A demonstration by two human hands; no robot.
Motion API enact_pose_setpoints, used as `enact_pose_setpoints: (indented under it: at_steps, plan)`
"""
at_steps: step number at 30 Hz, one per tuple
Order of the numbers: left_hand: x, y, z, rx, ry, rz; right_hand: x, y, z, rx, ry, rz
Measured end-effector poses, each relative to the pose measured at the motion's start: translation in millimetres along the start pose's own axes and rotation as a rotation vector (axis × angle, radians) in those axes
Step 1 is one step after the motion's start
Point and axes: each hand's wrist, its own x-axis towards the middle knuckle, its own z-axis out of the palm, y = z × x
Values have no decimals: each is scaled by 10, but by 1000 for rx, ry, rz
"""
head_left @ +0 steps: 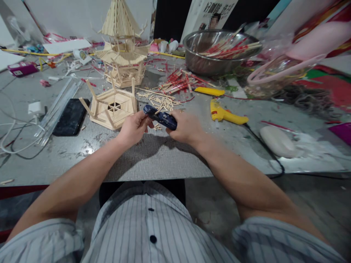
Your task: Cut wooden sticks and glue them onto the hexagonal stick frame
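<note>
My right hand (186,126) is wrapped around a scuffed dark blue hand tool (167,120), which looks like a cutter. At the tool's far end, my left hand (134,128) is closed in a pinch; what lies between its fingers is hidden. The pale tip of a thin wooden stick (157,112) shows against the tool. Just left of the tool sits a hexagonal wooden-stick base (109,104) with upright posts. Short cut stick pieces (161,101) are scattered behind my hands.
A tiered stick pagoda (122,47) stands at the back. Red-wrapped sticks (178,82) lie near a steel bowl (216,65) holding more. To the right are a yellow utility knife (210,91), a yellow glue gun (227,115) with its cord and a pale stone (276,140). A phone (70,117) lies left.
</note>
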Motion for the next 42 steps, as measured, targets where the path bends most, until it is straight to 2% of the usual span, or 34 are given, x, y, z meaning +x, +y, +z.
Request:
enact_pose_setpoints:
  at_steps: [9,16,25,33,37,42]
  plan:
    - [-3,-53,17,-27,13,-19,-2,23,51,-5,76,-28]
    - [5,-84,20,-18,8,-29,12,-8,5,-23,-15,28]
    - [16,-41,2,4,16,-11,12,-22,12,-15,-15,48]
    - [-11,28,-34,64,-40,-41,73,76,48,37,-27,-88]
    - [-7,48,-45,-43,-84,-98,100,130,61,68,-28,-174]
    - [16,52,-61,-197,-206,-209,115,137,35,83,-31,-264]
